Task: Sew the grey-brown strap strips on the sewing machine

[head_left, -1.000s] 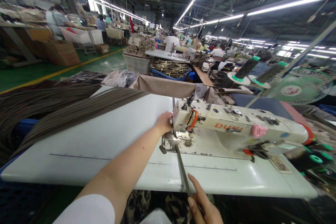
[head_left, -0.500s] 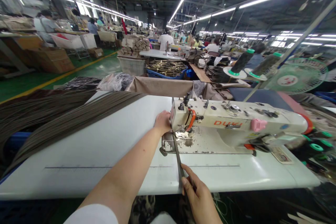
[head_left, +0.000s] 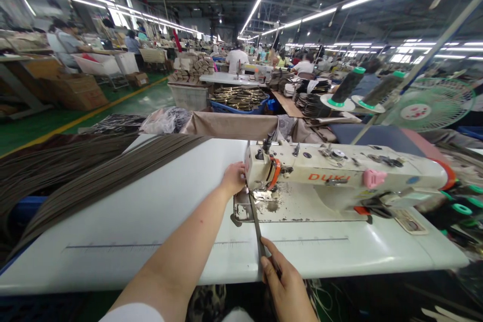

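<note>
A cream sewing machine (head_left: 339,176) stands on the white table (head_left: 151,201). A narrow dark strap (head_left: 255,224) runs from under its presser foot toward me. My left hand (head_left: 234,178) reaches behind the needle end of the machine; its fingers are hidden there. My right hand (head_left: 285,284) is at the table's front edge, thumb and fingers pinched on the near end of the strap.
A big bundle of dark straps (head_left: 75,171) lies across the table's left side. Two thread cones (head_left: 349,88) and a green fan (head_left: 428,108) stand behind the machine. Other people work at tables farther back, among bins and cardboard boxes (head_left: 75,90).
My right hand has moved forward along the strap, from below the table edge up onto it. The left hand stays behind the machine head.
</note>
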`<state>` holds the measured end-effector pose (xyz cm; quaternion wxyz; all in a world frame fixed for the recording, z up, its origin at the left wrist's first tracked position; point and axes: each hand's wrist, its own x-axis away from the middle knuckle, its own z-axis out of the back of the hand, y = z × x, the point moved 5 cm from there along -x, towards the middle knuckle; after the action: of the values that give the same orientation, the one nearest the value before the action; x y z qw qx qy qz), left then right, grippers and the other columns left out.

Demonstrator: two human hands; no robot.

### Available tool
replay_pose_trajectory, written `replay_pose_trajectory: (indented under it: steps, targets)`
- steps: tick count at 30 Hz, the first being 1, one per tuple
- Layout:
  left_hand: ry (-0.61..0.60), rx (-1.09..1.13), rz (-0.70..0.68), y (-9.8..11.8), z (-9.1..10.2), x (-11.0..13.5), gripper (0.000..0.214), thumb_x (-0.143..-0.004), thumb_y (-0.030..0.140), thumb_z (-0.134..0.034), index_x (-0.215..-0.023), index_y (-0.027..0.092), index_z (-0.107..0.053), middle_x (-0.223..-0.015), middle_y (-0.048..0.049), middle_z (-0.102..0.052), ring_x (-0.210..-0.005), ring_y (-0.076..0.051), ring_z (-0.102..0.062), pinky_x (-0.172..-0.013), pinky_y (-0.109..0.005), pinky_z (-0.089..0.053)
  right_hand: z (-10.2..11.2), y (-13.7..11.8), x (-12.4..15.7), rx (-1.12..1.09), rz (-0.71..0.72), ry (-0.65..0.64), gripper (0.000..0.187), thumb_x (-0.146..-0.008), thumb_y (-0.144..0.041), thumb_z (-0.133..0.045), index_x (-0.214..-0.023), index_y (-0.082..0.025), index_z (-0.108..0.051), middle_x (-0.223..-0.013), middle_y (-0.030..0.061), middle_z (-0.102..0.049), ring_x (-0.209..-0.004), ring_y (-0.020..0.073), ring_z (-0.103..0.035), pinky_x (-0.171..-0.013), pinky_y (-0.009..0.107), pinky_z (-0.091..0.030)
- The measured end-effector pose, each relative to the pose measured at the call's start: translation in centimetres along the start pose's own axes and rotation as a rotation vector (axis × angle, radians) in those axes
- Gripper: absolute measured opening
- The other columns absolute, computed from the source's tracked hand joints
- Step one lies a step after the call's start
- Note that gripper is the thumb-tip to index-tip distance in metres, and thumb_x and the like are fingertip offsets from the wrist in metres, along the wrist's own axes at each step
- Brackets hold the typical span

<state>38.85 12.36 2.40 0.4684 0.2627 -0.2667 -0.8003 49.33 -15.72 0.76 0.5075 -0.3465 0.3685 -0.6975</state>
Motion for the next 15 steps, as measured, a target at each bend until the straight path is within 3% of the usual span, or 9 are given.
replay_pose_trajectory:
  steps: [4, 8, 15]
  targets:
    - [0.033, 0.037, -0.016, -0.14, -0.07, 0.12, 0.029, -0.080, 0.019, -0.070, -0.107, 0.023, -0.078, -0.116, -0.0056, -0.077, -0.116, -0.029, -0.065, -0.102, -0.043, -0.048, -0.16, 0.07, -0.23, 0.012, -0.017, -0.003, 0.059, -0.095, -0.054, -0.053, -0.140, -0.019, -0.065, -0.133, 0.0141, -0.070, -0.123, 0.0318, -0.066, -0.111, 0.046, -0.048]
    - [0.058, 0.069, -0.034, -0.28, -0.14, 0.15, 0.027, -0.078, 0.015, -0.071, -0.102, 0.024, -0.079, -0.114, -0.0046, -0.077, -0.113, -0.027, -0.066, -0.103, -0.041, -0.048, -0.09, -0.13, -0.28, 0.013, -0.041, -0.012, 0.057, -0.095, -0.051, -0.053, -0.140, -0.018, -0.065, -0.135, 0.0140, -0.069, -0.129, 0.0316, -0.063, -0.112, 0.047, -0.046]
    - [0.094, 0.178, -0.069, 0.08, 0.03, 0.24, 0.024, -0.075, 0.011, -0.068, -0.093, 0.022, -0.079, -0.102, -0.0064, -0.078, -0.105, -0.027, -0.068, -0.098, -0.036, -0.048, -0.30, -0.48, -0.21, -0.004, -0.022, 0.023, 0.049, -0.096, -0.040, -0.053, -0.139, -0.021, -0.065, -0.129, 0.0102, -0.073, -0.122, 0.0274, -0.067, -0.106, 0.037, -0.050]
